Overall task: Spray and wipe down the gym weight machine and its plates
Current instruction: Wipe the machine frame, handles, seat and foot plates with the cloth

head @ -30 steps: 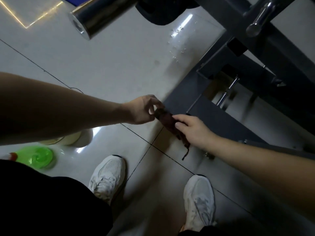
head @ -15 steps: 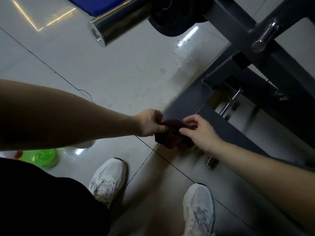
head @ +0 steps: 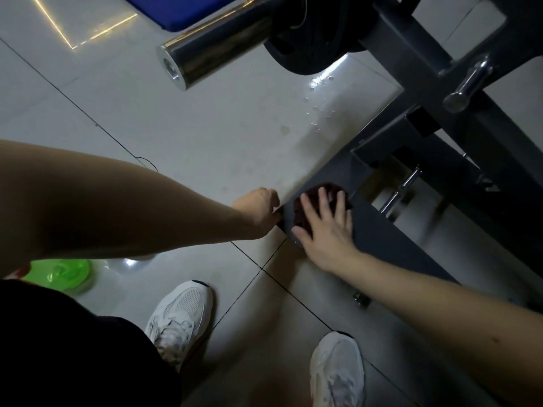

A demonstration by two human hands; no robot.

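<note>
Grip of the right hand (head: pixel 326 227): the fingers are lying straight and spread, curling round nothing, and the palm is pressing the dark red cloth (head: pixel 301 211) flat onto the weight machine's grey base beam (head: pixel 390 230), near the beam's end. The flat palm is spreading its load over the whole cloth, which suits wiping a broad, level face better than a pinch would.

The left hand (head: pixel 258 208) is sitting curled at the beam's end, just beside the cloth. Whether its grip is clamping the cloth's edge, the beam or nothing cannot be told at this angle, though it is probably steadying one of them.

On the floor tiles (head: pixel 176 127), droplets (head: pixel 320 113) are lying between the beam and the black plate (head: pixel 305 45), suggesting that spraying is already done here and wiping is the step in hand.

Count: two hands, one cloth, one plate showing, one chrome sleeve (head: pixel 217 51), one chrome peg (head: pixel 470 80), one green lid (head: pixel 58 273), two white shoes (head: pixel 182 315).
</note>
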